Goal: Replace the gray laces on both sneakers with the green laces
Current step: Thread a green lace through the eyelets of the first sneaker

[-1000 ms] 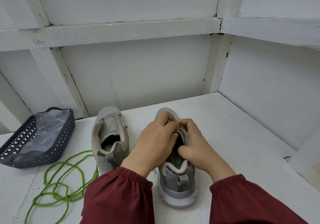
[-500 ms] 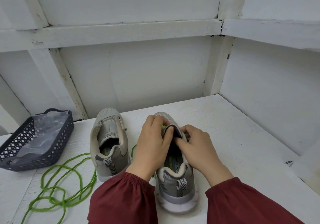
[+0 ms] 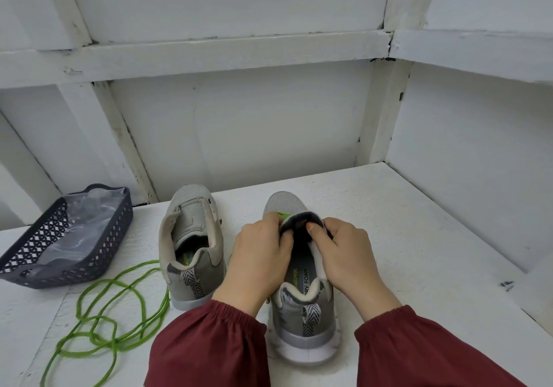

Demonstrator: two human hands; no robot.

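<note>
Grey mesh over a white sole: the near sneaker point(image 3: 302, 311) stands heel toward the wearer at six o'clock on the white painted wooden table point(image 3: 419, 237), seen from the head camera, the only view. Its dark padded tongue point(image 3: 296, 226) is lifted. The left hand point(image 3: 257, 255) pinches the tongue's nine o'clock edge with curled fingers. The right hand point(image 3: 347, 252) grips the three o'clock edge, thumb pressed on the tongue's face.

A short bit of bright green lace point(image 3: 282, 215) shows at the tongue's eleven o'clock, right by the left fingertips; whether they hold it too I cannot tell. At nine o'clock from this shoe, just beside it, the second grey mesh sneaker point(image 3: 191, 246) stands upright with no lace visible in it. At eight o'clock a long loose green cord point(image 3: 113, 320) lies looped on the table; I cannot tell if it joins the bit at the tongue. At ten o'clock sits a dark blue plastic lattice basket point(image 3: 98, 249) holding a clear plastic bag point(image 3: 89, 219). No gray laces show.

The step looks like threading green lace through the near shoe's eyelets. Done well, the tongue stays held clear so each eyelet is visible. Both ends should be drawn even and the lace kept flat. The loose loops want watching, since they could snag or knot as slack is pulled.
</note>
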